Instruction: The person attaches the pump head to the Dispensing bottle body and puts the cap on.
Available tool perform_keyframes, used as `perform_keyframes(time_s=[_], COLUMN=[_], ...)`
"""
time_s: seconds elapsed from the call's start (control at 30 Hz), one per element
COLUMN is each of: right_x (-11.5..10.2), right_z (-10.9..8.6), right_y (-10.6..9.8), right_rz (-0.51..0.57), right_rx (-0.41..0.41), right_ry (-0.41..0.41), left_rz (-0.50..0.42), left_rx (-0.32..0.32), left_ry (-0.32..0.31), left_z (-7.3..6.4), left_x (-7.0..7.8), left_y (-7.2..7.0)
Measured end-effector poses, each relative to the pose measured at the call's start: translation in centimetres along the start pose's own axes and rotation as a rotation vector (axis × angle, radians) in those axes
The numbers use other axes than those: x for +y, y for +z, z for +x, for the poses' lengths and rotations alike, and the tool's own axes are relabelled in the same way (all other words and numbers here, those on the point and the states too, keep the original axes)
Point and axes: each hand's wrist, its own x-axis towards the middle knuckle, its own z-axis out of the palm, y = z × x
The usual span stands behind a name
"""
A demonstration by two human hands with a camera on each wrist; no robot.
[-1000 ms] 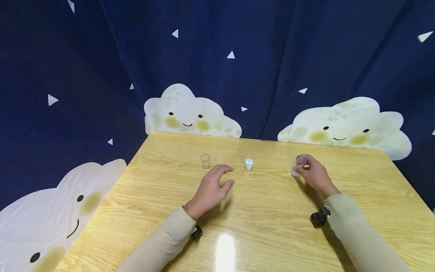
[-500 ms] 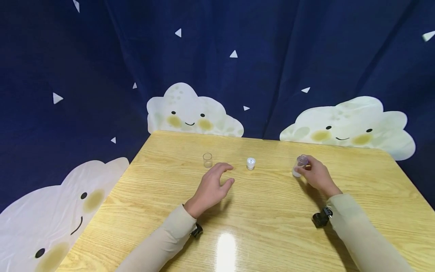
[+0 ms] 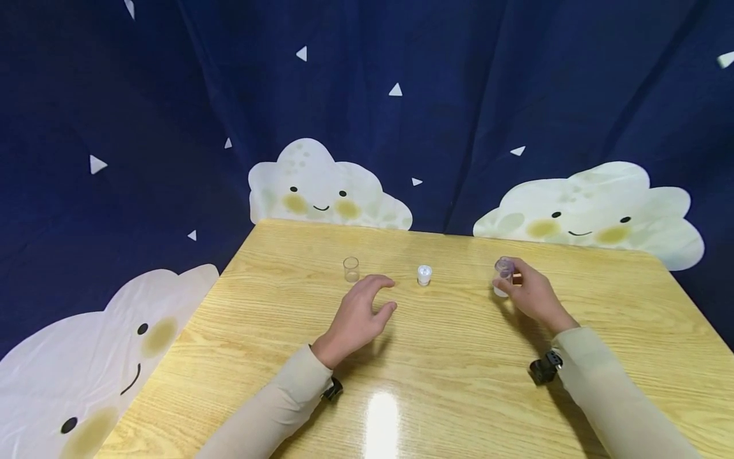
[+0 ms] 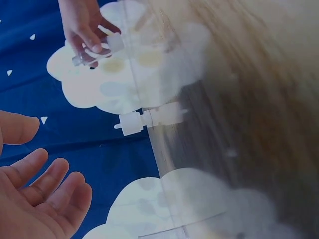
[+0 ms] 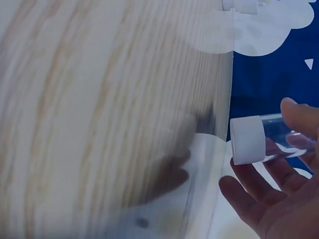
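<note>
Clear bottle (image 3: 504,273) pinched in right hand (image 3: 533,294), white end (image 5: 247,140) down, left hand (image 3: 357,319) half-open, holding nothing; use light, even pressure so it won't slip.

Cloud-printed curtain (image 3: 355,115) behind wooden table (image 3: 459,357)

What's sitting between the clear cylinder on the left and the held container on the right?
In the head view, a small white piece stands between the clear cylinder and the held container; the left fingertips show to its left.
</note>
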Motion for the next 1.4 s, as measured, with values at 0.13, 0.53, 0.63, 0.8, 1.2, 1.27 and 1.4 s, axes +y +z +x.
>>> perform_keyframes(time_s=[0.13,0.53,0.63,0.8,1.2,1.27,1.4], right_x=[-0.3,-1.8,-2.2,-2.7,-3.9,-4.2,-4.6], right_z=[-0.1,-0.4,-0.4,-0.6,-0.9,-0.9,-1.0], right_y=[0.2,0.6,0.9,1.5,2.1,2.2,2.5], right_rz=[0.009,0.041,0.057,0.056,0.019,0.018,0.006], right_rx=[0.006,0.049,0.070,0.095,0.075,0.070,0.069], right_ry=[-0.034,-0.114,-0.151,-0.206,-0.265,-0.266,-0.274], left_rz=[0.000,0.006,0.004,-0.002,-0.001,0.006,0.008], left_rx=[-0.002,-0.007,-0.005,-0.003,-0.026,-0.028,-0.029], left_ry=[-0.003,-0.013,-0.010,-0.012,-0.020,-0.020,-0.023], left_z=[0.1,-0.1,0.0,-0.1,-0.1,0.0,0.0], left_x=[0.0,0.1,0.1,0.0,-0.1,-0.1,-0.1], left_y=[0.0,0.0,0.1,0.2,0.1,0.1,0.1])
